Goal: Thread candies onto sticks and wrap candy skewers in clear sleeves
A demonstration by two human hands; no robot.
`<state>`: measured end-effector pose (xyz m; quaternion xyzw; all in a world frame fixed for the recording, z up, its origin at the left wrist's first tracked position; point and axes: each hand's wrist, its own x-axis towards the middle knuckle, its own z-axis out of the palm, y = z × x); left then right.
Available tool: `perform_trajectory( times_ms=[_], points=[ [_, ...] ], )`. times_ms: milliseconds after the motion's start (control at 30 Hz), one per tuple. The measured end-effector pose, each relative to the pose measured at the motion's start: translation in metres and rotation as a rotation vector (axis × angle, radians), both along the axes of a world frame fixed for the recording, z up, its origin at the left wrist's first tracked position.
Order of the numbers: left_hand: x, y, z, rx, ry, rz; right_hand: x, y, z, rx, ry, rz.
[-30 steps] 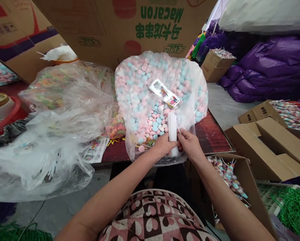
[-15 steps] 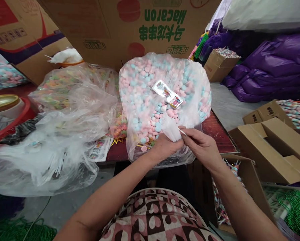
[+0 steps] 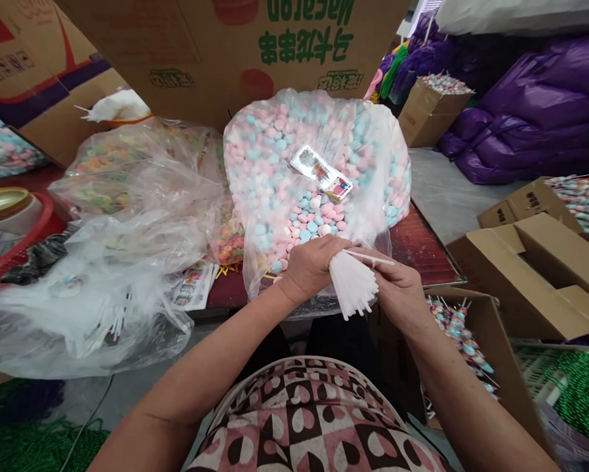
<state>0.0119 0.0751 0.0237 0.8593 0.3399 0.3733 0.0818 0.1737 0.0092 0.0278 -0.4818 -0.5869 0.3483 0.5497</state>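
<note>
My left hand (image 3: 310,263) is closed around a fanned bundle of thin white sticks (image 3: 352,288), whose ends point down toward my body. At the bundle's top edge, my right hand (image 3: 401,292) pinches a white plastic stick (image 3: 380,261) with a small cross-piece; its fingertips are partly hidden behind the bundle. Just beyond both hands lies a large clear plastic bag (image 3: 395,151) full of pink, blue and white candies (image 3: 309,219), open toward me. On top of this bag rests a shiny printed packet (image 3: 321,172).
Left of the candy bag are a bag of colourful gummies (image 3: 127,170) and a plastic bag of white sticks (image 3: 68,308). A large carton (image 3: 201,59) stands behind. To the right are an open carton (image 3: 545,269) and a box of candy skewers (image 3: 459,321) below the red table (image 3: 425,252).
The white bundle has swung from pointing toward the candy bag to pointing down at my body. My left hand has turned with it, and the stick at my right fingers shows more fully.
</note>
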Motion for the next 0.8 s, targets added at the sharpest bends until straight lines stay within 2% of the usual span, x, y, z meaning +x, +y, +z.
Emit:
perform_trajectory(
  times_ms=[67,133,233,300,400,500,667,800],
  points=[
    [-0.002,0.004,-0.001,0.084,0.056,0.051,0.001,-0.006,0.0,-0.005,0.004,-0.052],
    [-0.006,0.009,-0.003,0.154,0.096,0.103,0.005,-0.009,0.0,-0.028,-0.001,-0.171],
    [-0.011,0.012,-0.002,0.31,0.169,0.135,0.012,-0.009,0.003,-0.146,0.125,-0.313],
    [-0.012,0.01,0.001,0.412,0.261,0.121,0.013,-0.006,0.007,-0.318,0.253,-0.236],
    [-0.009,0.004,0.007,0.48,0.382,0.072,0.008,-0.003,0.012,-0.603,0.338,0.017],
    [-0.002,0.002,0.006,0.465,0.451,0.048,-0.001,-0.002,0.01,-0.731,0.349,0.154],
    [0.012,0.015,0.003,0.424,0.573,0.029,-0.004,0.009,0.006,-0.723,0.286,0.181],
    [0.027,0.031,0.014,0.4,0.627,-0.022,0.003,0.03,0.011,-0.597,0.125,0.17]
  ],
)
